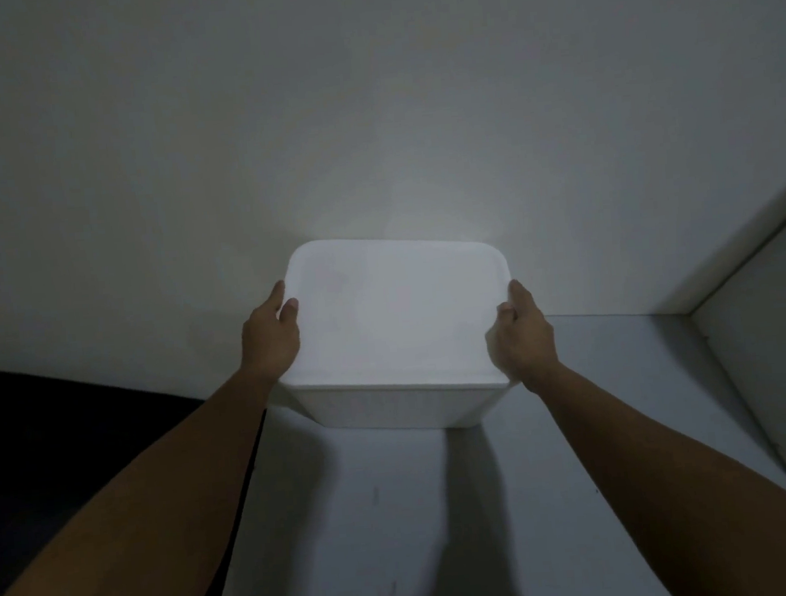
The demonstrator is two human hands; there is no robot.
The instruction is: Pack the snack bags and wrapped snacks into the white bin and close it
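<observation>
Now | left hand point(270, 340), right hand point(523, 334) outstretched | fingers clamped on lid point(397, 316) edges | white bin point(400, 407) closed

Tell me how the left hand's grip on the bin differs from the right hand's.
The left hand sits at the lid's left edge with its thumb lying on top of the lid; the right hand sits at the right edge with its thumb at the rim, not on the top. The left hand reaches farther toward the wall than the right. Both press against the closed white bin, one on each side.
</observation>
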